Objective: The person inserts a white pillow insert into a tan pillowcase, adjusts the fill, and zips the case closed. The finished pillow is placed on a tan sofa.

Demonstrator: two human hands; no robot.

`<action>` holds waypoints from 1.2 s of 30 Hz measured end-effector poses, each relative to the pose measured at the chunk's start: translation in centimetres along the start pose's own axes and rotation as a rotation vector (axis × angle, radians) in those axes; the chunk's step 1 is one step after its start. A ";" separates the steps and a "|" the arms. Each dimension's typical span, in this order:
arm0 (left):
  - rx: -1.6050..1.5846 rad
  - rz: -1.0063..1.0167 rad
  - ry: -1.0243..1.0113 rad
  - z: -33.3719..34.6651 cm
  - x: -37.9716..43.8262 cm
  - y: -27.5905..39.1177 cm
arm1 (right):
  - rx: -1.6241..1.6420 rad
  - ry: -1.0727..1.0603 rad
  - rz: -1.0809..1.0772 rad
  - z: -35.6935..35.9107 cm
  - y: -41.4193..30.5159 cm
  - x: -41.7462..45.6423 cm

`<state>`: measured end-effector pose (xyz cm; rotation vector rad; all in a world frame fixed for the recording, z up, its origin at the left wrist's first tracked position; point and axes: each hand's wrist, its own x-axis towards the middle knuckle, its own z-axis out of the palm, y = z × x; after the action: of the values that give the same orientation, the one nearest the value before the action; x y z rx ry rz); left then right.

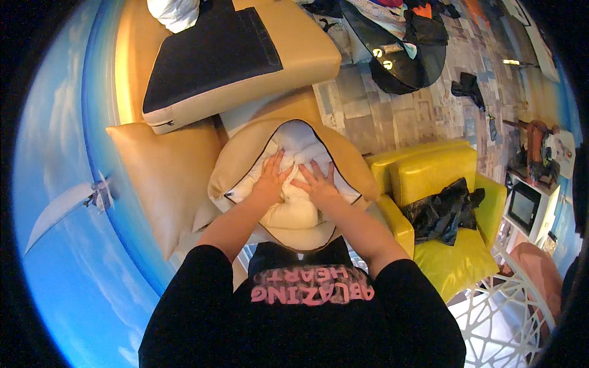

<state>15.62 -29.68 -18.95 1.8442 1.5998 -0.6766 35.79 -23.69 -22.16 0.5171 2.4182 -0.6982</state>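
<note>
In front of my body lies a tan cushion cover (230, 156), its dark-edged zip opening spread wide. White stuffing, seemingly a soft inner pillow (292, 214), fills the opening. My left hand (270, 179) presses on the stuffing with fingers spread. Just beside it, my right hand (316, 181) also lies on the white filling, fingers apart. Neither hand grips anything that I can see. The zip's pull (228, 195) appears at the left corner of the opening.
Left of the cover is a tan cushion (170, 170); beyond stands a large tan seat cushion (303, 41) with a black underside. A yellow armchair (432, 170) with a black plastic bag (444, 214) is at right. A dark glass table (414, 69) holds cloths. At lower right is a white lattice chair (501, 317).
</note>
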 end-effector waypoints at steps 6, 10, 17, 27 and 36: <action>0.064 0.004 0.007 2.7 2.4 0.6 | -0.073 -0.042 0.043 2.0 0.0 2.1; 0.333 0.045 0.362 -1.7 -1.4 4.9 | -0.285 -0.107 0.117 1.3 -1.3 1.1; -0.115 0.469 -0.129 -10.2 -11.9 8.0 | -0.124 0.136 0.040 -2.8 -2.1 -5.2; 0.008 0.251 0.263 -7.2 -15.3 6.0 | 0.193 0.957 0.172 -20.5 0.5 -11.3; -0.060 0.098 0.597 -6.5 -23.4 7.7 | 0.392 0.935 0.168 -19.9 -0.8 -5.5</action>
<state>19.87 -41.72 3.17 2.1876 1.8382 -0.0191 31.54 -13.89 -4.52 1.4533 3.0058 -1.0182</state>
